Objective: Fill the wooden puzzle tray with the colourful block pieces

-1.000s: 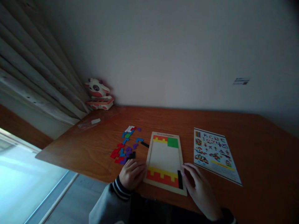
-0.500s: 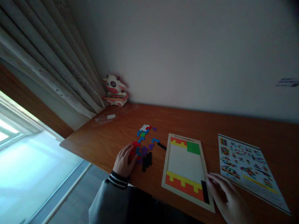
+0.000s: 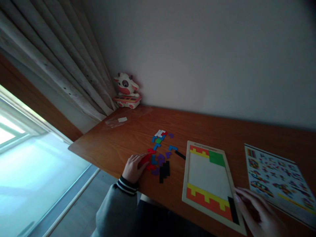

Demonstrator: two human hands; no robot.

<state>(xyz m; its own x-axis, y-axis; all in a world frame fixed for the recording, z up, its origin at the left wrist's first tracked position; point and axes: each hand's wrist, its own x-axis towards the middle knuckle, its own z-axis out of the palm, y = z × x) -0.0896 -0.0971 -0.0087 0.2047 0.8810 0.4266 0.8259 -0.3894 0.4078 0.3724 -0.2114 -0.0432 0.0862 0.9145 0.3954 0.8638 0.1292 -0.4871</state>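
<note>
On a brown wooden table [image 3: 98, 146], a shallow puzzle board [image 3: 207, 174] is placed right of the frame's centre. It is partly filled: an orange and yellow band along the bottom, another at the upper left, a green block [image 3: 217, 158] at the upper right. Loose red pieces [image 3: 145, 159], left of lower centre, are partly covered by the left hand [image 3: 133, 168]; whether any is gripped cannot be told. The right hand [image 3: 259, 212], lower right, is held at the board's right edge, beside a black piece [image 3: 233, 210]; whether its fingertips are closed on the rim cannot be told. A printed sheet [image 3: 278, 181] is seen at far right.
</note>
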